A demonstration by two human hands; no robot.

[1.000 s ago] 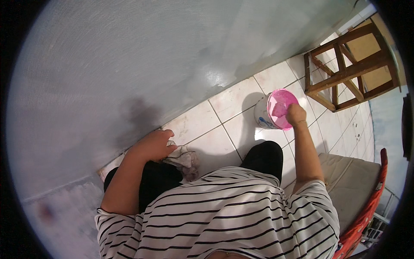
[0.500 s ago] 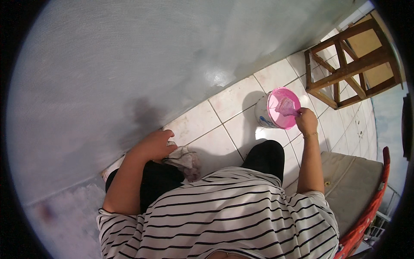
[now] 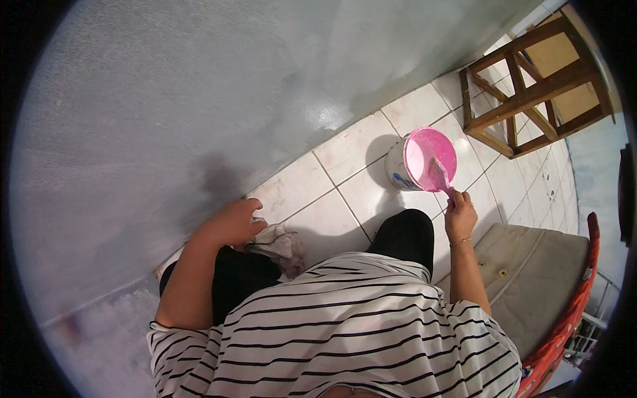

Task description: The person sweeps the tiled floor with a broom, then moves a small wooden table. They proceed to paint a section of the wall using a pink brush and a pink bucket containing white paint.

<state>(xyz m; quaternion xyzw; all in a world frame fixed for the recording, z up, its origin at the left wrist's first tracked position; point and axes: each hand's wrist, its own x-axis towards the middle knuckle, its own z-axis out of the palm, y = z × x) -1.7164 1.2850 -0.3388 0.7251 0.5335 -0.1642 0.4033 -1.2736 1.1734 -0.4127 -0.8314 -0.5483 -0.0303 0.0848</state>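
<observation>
My right hand [image 3: 462, 215] grips the handle of a paintbrush [image 3: 440, 176], its pinkish-purple handle slanting over the near rim of a bucket. The bristles are inside the bucket opening, beside the inner wall. That bucket [image 3: 397, 167] is white outside with a blue mark, pink inside, and holds pale paint. Over my bent left knee, close to the foot of the wall, my left hand [image 3: 233, 222] is curled round a crumpled, stained rag [image 3: 284, 248], which hangs down below the fingers. Part of the grip on the rag is hidden.
A grey wall [image 3: 199, 86], with darker wet-looking patches low down, rises ahead and to the left. White floor tiles [image 3: 345, 156] run along it. A wooden stool-like frame [image 3: 531, 99] lies beyond the bucket. At right is a beige padded cushion [image 3: 531, 278] with red edging.
My right hand has drawn back toward me. The brush, which pointed left across the bucket, now points away from me with its bristles near the inner wall. My left hand stays by the wall.
</observation>
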